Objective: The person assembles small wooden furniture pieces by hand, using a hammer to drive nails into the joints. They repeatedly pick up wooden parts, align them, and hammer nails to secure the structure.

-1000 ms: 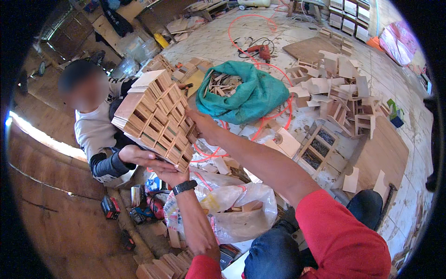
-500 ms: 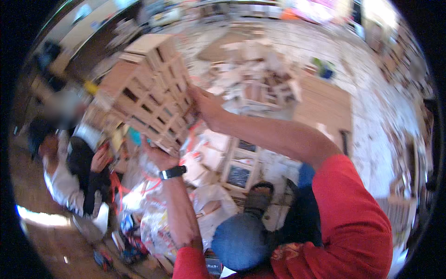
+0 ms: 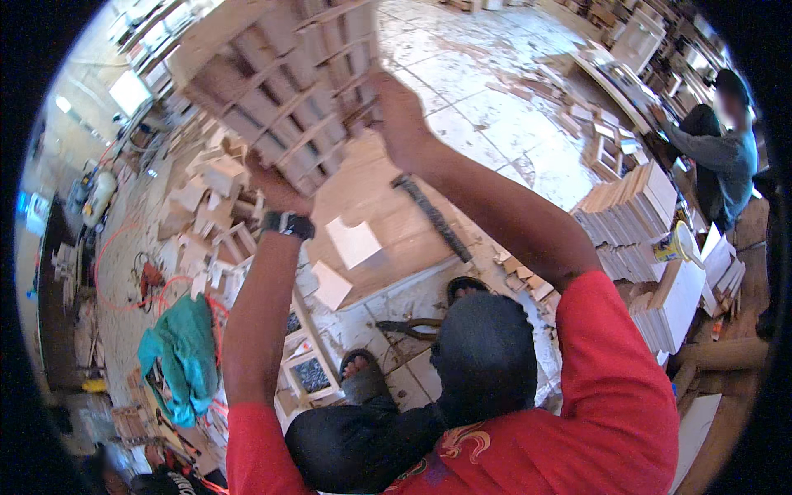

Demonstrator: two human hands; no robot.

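both hands, left (image 3: 276, 188) and right (image 3: 400, 115), clamp the wooden grid (image 3: 285, 78), now swung from the co-worker's side and raised high over the floor (image 3: 495, 99).

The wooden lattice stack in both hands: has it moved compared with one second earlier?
Yes. The wooden lattice stack was beside the teal cloth bag; now it is raised, far from that bag, held by the left hand and the right hand.
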